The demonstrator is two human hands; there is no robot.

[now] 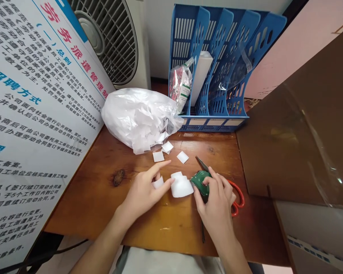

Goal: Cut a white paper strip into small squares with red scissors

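My left hand (pixel 147 188) rests low over the table, index finger stretched out and the other fingers curled about a white paper square (pixel 158 183). Its thumb tip touches a small white stack (pixel 181 185) of paper-like pieces, which fan out at the top. At the stack's right edge, my right hand (pixel 215 192) grips a glossy green rounded case (pixel 200 181); a dark strap (pixel 203 232) shows below that hand. Partly hidden under the right hand are scissors (pixel 240 196) with orange-red handles, their blade pointing up and left.
Loose white squares (pixel 183 157) lie beyond my hands. Behind them a clear plastic bag (pixel 117 110) spills many more. A blue file rack (pixel 214 123) stands at the back. A printed board (pixel 45 114) borders the left, a brown panel (pixel 297 125) the right.
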